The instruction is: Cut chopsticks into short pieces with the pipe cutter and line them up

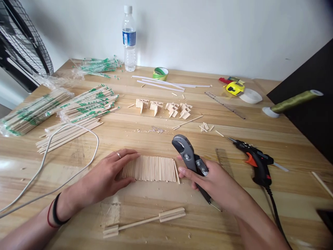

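Observation:
A row of short wooden sticks (153,168) lies side by side on the wooden table. At its left end my left hand (117,170) rests with thumb and fingers apart, touching the end sticks. My right hand (205,177) is wrapped round a dark grey cutter (187,154), whose curved jaws point up and to the left. The right thumb and fingertips are near the slightly tilted stick at the row's right end. Below the row lies a long stick with short pieces at both ends (140,222).
A glue gun (257,161) lies at right, with loose stick pieces (205,127) nearby. Small stick assemblies (156,106) stand further back. Packaged sticks (85,104) and a white cable (97,139) are at left. Behind are a bottle (129,41), tape roll (160,73) and tape measure (235,88).

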`<state>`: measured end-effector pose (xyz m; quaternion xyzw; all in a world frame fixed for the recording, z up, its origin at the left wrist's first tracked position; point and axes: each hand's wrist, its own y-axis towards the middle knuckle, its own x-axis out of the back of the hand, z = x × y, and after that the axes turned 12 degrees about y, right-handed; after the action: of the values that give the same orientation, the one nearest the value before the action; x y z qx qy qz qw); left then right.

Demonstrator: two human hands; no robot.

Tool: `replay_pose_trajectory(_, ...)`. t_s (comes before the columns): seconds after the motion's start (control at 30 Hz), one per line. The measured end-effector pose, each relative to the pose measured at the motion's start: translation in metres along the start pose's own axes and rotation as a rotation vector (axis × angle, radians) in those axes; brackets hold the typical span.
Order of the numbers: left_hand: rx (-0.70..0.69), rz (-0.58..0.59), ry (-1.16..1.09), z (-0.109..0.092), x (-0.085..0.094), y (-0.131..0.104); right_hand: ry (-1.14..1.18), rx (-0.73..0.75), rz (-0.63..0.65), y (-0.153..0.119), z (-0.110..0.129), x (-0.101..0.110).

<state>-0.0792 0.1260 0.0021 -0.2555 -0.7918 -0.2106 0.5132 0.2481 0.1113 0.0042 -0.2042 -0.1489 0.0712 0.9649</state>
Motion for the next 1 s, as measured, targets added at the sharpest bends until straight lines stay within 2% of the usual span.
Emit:
replay_pose_trajectory(0.17,-0.009,0.003,0.023,-0.001,0.002,0.001,0.015,0.003,0.003,-0.001,0.007,0.0)
replay_pose_trajectory(0.53,0.003,0.004,0.022,-0.001,0.002,0.0,-0.015,0.012,0.103,-0.004,0.014,-0.004)
replay_pose_trajectory(0.73,0.014,0.021,-0.007,0.0,0.002,-0.001,-0.149,0.099,0.049,-0.004,0.018,-0.007)
replay_pose_trajectory(1.0,0.009,0.039,-0.047,-0.002,0.005,-0.001,-0.181,0.082,0.028,-0.004,0.02,-0.009)
